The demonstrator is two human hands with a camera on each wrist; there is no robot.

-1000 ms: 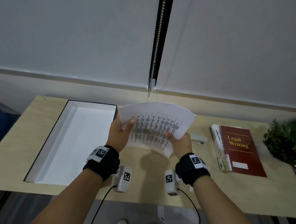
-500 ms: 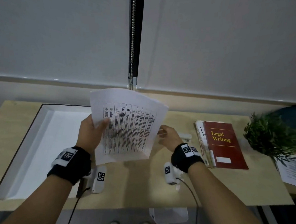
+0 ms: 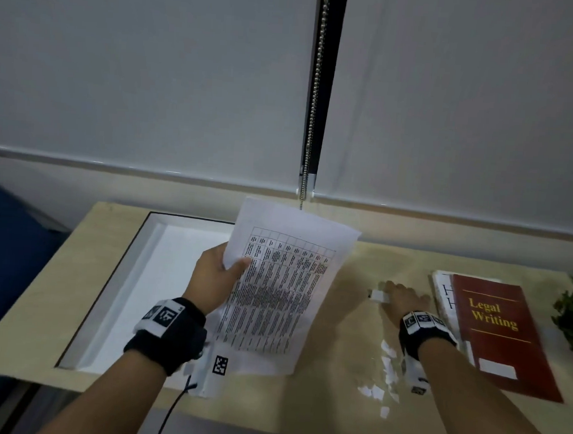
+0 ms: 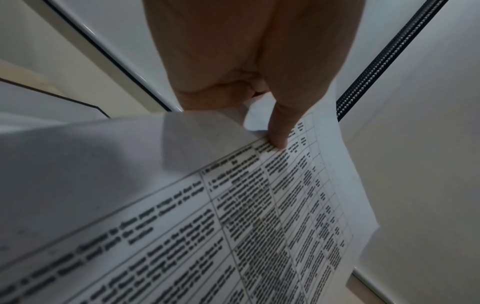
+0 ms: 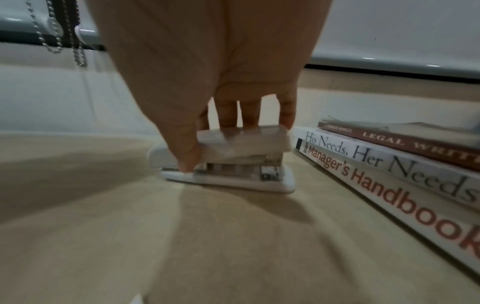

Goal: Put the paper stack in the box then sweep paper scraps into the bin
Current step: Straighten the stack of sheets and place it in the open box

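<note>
open box [image 3: 130,274] interior unobstructed at left, book stack [image 3: 493,330] walls the right, paper scraps [image 3: 377,386] litter front desk edge

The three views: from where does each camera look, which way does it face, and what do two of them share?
Head: from above the desk, facing forward and down; both forearms show, the left hand holding the papers beside the box, the right hand on the stapler.
Left wrist: along the left hand, whose thumb pinches the papers.
Right wrist: low over the desk, along the right hand gripping the stapler beside the books.
Shared: stapler and books, in head and right wrist views.
</note>
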